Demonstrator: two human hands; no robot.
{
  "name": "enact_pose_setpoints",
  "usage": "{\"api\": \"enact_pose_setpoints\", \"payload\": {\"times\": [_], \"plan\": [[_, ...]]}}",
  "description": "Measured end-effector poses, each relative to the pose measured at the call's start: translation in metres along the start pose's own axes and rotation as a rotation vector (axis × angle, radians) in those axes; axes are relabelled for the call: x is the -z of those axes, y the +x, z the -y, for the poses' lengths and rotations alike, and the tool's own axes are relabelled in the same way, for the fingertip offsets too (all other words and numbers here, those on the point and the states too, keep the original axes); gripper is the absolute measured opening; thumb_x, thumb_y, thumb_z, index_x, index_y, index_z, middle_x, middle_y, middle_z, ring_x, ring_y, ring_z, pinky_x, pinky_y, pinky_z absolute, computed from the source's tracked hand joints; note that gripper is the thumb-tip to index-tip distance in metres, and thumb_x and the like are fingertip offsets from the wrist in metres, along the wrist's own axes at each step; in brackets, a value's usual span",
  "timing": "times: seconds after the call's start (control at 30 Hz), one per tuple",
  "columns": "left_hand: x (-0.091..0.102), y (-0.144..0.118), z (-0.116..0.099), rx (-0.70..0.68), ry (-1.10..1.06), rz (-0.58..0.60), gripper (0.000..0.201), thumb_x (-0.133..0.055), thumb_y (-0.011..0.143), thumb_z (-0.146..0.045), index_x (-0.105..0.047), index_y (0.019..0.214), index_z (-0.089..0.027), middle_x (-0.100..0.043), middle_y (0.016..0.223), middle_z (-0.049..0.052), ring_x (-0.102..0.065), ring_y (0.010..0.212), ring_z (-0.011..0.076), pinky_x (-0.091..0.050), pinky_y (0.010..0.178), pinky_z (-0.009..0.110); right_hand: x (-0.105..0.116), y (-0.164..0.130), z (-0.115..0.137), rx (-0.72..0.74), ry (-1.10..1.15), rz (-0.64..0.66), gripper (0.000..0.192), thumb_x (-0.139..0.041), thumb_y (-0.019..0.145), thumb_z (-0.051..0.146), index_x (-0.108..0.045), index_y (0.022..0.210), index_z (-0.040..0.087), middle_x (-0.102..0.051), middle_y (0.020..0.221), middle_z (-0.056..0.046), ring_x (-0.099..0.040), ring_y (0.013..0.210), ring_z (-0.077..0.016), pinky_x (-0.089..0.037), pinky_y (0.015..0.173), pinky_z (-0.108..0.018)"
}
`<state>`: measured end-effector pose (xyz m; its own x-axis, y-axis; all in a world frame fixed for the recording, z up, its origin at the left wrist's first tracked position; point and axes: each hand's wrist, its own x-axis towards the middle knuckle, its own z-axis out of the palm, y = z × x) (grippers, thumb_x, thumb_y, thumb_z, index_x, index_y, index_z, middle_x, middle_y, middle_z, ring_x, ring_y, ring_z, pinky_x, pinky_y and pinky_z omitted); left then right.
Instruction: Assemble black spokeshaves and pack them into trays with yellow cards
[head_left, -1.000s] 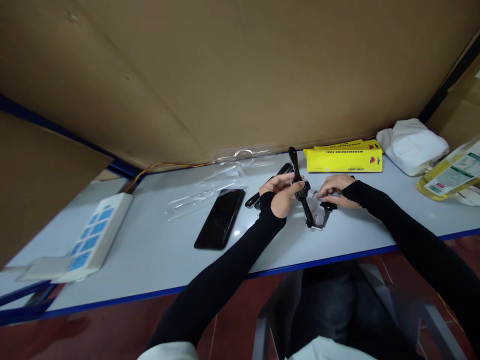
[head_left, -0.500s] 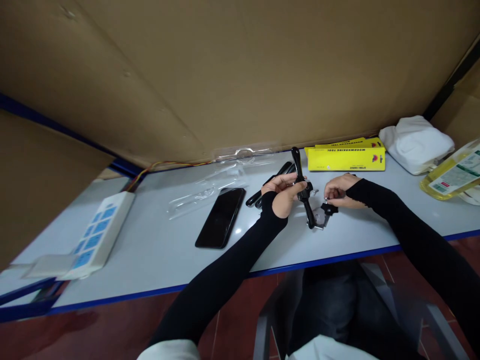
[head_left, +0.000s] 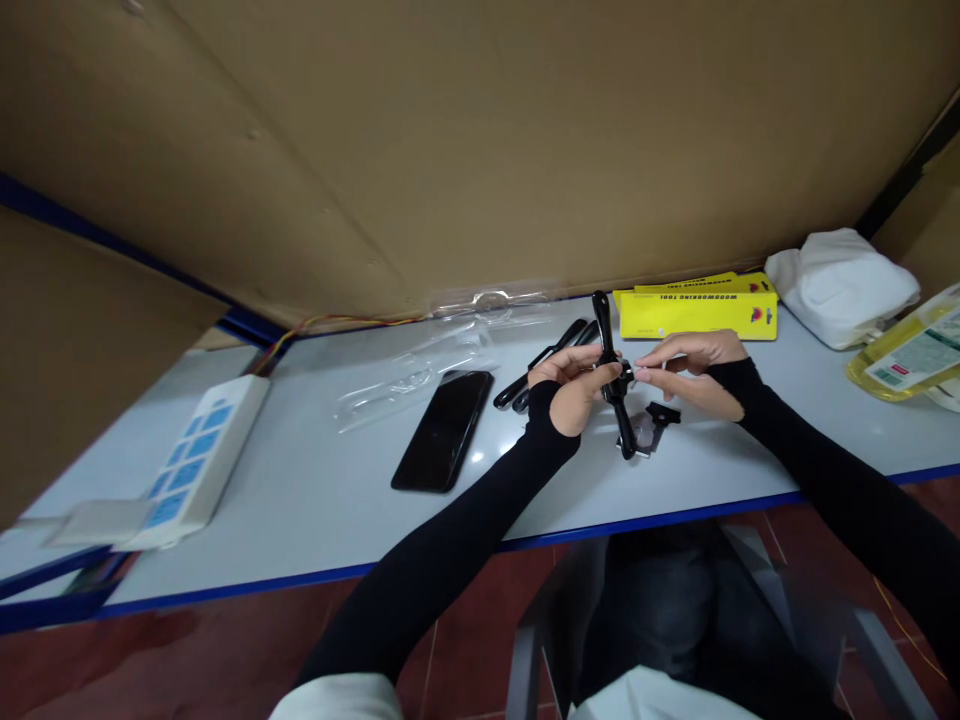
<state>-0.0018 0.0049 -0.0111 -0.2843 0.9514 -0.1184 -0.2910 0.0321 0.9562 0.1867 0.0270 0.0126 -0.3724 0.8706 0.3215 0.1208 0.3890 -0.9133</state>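
both hands meet over the middle of the white table [head_left: 315, 500]. left hand [head_left: 574, 385] is closed around the waist of a black two-handled tool [head_left: 613, 375], holding it nearly upright, one handle pointing away toward the cardboard wall and the other reaching down to the tabletop. right hand [head_left: 694, 372] comes in from the other side with thumb and forefinger pinched together right at the tool's centre, on something too small to make out, perhaps a screw or knob. just under that hand, on the table, lie a small black clamp piece [head_left: 663, 412] and a flat metal plate [head_left: 642, 436], both loose and apart from the tool.

judging by that, the tool looks only partly put together: the body is in hand and something is being worked at its middle, while the plate and clamp piece are not yet mounted.

beside the left wrist lie two more black handles [head_left: 544, 365], side by side. further left a black phone [head_left: 443, 430] lies face up, with clear plastic packaging [head_left: 420, 375] behind it. a yellow box [head_left: 697, 313] stands at the back, a white cloth bundle [head_left: 844, 285] to its right, and a yellow packet [head_left: 911, 355] at the far right edge. a white and blue box [head_left: 191, 460] sits far left.
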Motion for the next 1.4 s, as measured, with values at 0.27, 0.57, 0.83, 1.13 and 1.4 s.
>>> {"api": "enact_pose_setpoints", "payload": {"times": [0.27, 0.57, 0.83, 1.13, 1.4], "plan": [[0.001, -0.001, 0.002, 0.058, -0.075, 0.053, 0.047, -0.099, 0.044, -0.028, -0.077, 0.084, -0.017, -0.083, 0.091, 0.012, -0.079, 0.084, 0.0289, -0.060, 0.062, 0.033, -0.010, -0.002, -0.015, 0.107, -0.088, -0.036, 0.034, -0.081, 0.086, 0.058, -0.083, 0.083, 0.025, -0.078, 0.085, -0.007, -0.067, 0.070, -0.0185, -0.053, 0.062, -0.034], [0.001, 0.001, 0.003, 0.085, -0.068, 0.032, 0.044, -0.097, 0.043, -0.022, -0.077, 0.082, -0.015, -0.082, 0.086, 0.011, -0.078, 0.079, 0.0270, -0.061, 0.063, 0.035, -0.013, -0.007, -0.013, 0.260, -0.358, -0.023, 0.018, -0.077, 0.092, 0.040, -0.081, 0.085, 0.023, -0.075, 0.082, -0.005, -0.061, 0.062, -0.0148, -0.047, 0.056, -0.030], [-0.002, -0.008, 0.001, 0.079, 0.006, 0.030, 0.042, -0.097, 0.046, -0.025, -0.077, 0.082, -0.016, -0.083, 0.093, 0.012, -0.078, 0.083, 0.0260, -0.058, 0.064, 0.030, -0.017, -0.009, -0.016, 0.069, -0.213, -0.004, 0.017, -0.080, 0.082, 0.030, -0.071, 0.077, 0.017, -0.068, 0.067, -0.001, -0.057, 0.054, -0.0102, -0.043, 0.047, -0.022], [0.001, -0.006, -0.002, 0.139, -0.059, 0.041, 0.052, -0.100, 0.040, -0.026, -0.075, 0.085, -0.016, -0.082, 0.090, 0.010, -0.078, 0.087, 0.0292, -0.062, 0.073, 0.039, -0.014, -0.009, -0.016, 0.271, -0.267, 0.045, 0.014, -0.076, 0.093, 0.027, -0.083, 0.103, 0.023, -0.071, 0.087, -0.002, -0.059, 0.064, -0.0098, -0.049, 0.054, -0.022], [0.001, -0.008, -0.007, 0.174, -0.030, 0.053, 0.049, -0.097, 0.040, -0.024, -0.076, 0.084, -0.016, -0.080, 0.086, 0.008, -0.075, 0.082, 0.0273, -0.060, 0.068, 0.037, -0.011, -0.010, -0.021, 0.286, -0.293, 0.051, 0.024, -0.086, 0.088, 0.038, -0.078, 0.102, 0.021, -0.074, 0.079, -0.001, -0.061, 0.062, -0.0116, -0.047, 0.053, -0.026]]}}
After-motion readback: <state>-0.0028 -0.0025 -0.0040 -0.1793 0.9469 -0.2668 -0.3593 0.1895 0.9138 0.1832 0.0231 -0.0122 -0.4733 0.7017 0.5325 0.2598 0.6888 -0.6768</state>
